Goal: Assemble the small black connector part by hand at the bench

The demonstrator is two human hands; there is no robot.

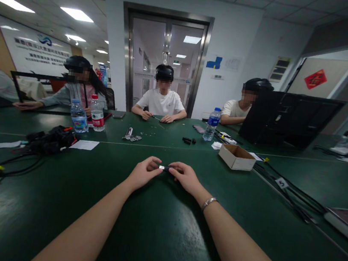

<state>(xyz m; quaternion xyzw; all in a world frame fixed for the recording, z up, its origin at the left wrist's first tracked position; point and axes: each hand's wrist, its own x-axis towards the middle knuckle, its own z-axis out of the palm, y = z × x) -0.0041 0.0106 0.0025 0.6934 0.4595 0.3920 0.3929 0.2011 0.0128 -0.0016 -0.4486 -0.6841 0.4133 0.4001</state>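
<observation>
Above the green table (146, 239), both hands meet at a small device (164, 169) with a silvery left end and a dark right end. My left hand (146, 173) pinches the silvery end between thumb and fingers. My right hand (184, 177), with a silver bracelet on its wrist, is closed on the dark end. The device lies roughly level between the fingertips; its finer details are too small to tell.
An open cardboard box (236, 163) sits right of centre, near a bottle (212, 125) and small black pieces (188, 140). Two bottles, black gear (51, 139) and cables are at the left. A monitor (287, 120) and more cables stand right. People sit opposite.
</observation>
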